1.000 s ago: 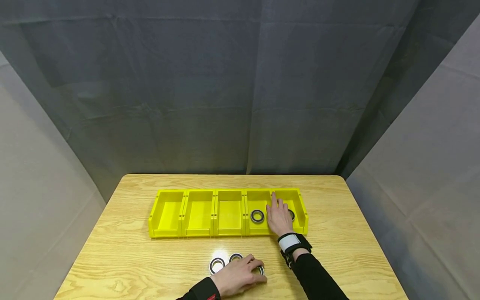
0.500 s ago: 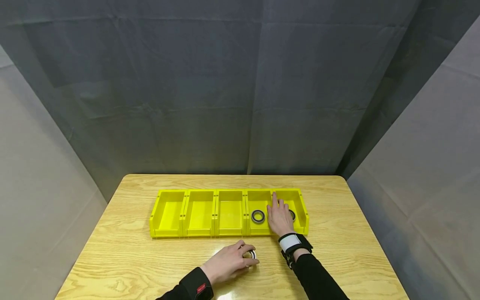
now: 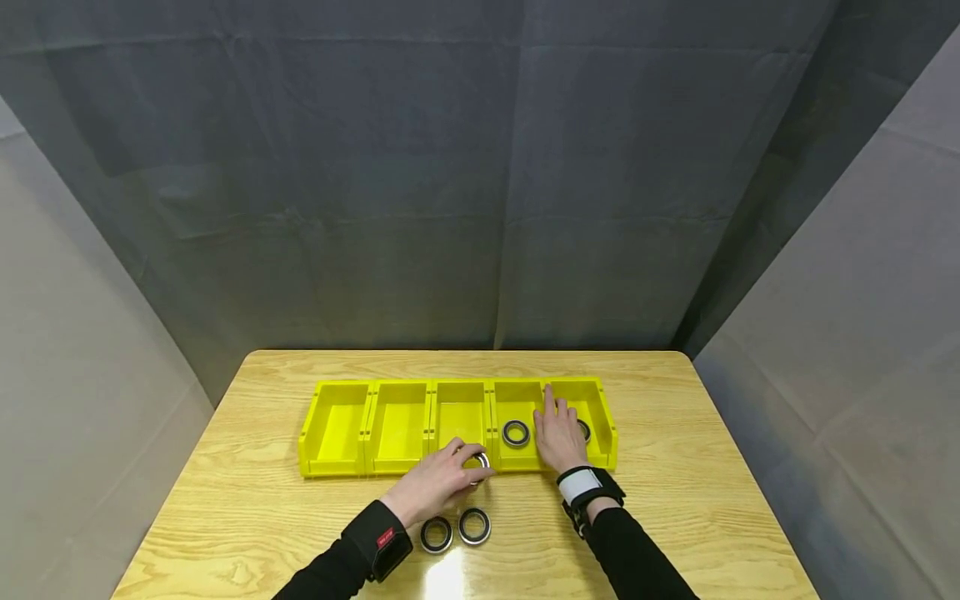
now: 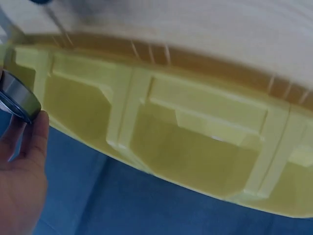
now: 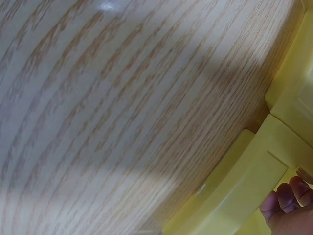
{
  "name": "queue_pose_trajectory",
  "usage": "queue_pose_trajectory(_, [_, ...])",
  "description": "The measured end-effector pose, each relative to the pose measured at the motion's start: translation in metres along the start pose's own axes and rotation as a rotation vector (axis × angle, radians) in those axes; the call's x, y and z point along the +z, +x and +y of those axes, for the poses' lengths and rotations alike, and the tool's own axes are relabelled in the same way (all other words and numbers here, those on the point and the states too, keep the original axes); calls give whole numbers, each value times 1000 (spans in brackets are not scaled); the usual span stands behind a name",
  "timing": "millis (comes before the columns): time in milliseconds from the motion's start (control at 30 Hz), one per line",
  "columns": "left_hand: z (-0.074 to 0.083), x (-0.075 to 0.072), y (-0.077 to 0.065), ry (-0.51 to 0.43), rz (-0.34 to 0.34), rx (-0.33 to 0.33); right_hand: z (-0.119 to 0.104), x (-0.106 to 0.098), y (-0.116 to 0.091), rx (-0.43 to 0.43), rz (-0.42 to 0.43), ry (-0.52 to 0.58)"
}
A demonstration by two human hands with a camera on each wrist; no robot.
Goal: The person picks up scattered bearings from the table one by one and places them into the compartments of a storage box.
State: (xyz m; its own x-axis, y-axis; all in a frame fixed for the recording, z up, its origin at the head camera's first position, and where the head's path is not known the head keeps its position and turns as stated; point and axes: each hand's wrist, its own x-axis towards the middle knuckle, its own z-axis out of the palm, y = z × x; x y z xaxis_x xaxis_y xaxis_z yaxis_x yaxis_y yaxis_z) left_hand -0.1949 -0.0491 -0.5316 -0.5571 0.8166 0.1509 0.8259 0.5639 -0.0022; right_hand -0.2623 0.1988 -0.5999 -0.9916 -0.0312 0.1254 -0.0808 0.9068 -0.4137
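Note:
My left hand [image 3: 431,483] pinches a ball bearing [image 3: 484,461] between thumb and fingers, just over the front edge of the middle compartment. In the left wrist view this bearing [image 4: 23,95] stands tilted at the fingertips. My right hand [image 3: 560,437] rests across the divider between the two rightmost compartments of the yellow bin row [image 3: 364,468], index finger straight. Another bearing [image 3: 516,445] lies flat in the fourth compartment. A further bearing [image 3: 587,430] in the rightmost one is partly hidden by the right hand. In the right wrist view its fingertips [image 5: 287,197] show inside the bin.
Two bearings, a left one [image 3: 437,549] and a right one [image 3: 475,542], lie flat on the wooden table [image 3: 225,517] in front of the bins, below my left forearm. A grey curtain [image 3: 375,208] hangs behind the table, with pale panels at both sides.
My left hand has picked up a bearing from the group on the table and carried it forward to the middle compartment's front edge. The right hand has stayed in place.

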Motion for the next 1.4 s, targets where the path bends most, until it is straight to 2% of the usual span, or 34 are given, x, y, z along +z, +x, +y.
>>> queue_pose_trajectory(300, [-19, -9, 3, -4, 24, -110, 0, 1, 0, -9, 10, -11])
queue_pose_trajectory(700, [-29, -1, 14, -12, 114, -273, 0, 1, -1, -27, 32, -19])
queue_pose_trajectory(933, [-32, 7, 25, 21, 129, -321, -2, -1, -3, -29, 39, -32])
queue_pose_trajectory(1133, [-33, 15, 33, 23, 116, -367, -3, -1, -3, -23, 34, -37])
queue_pose_trajectory(1400, [-35, 27, 41, 102, 72, -369, -3, -1, -3, -20, 32, -33])
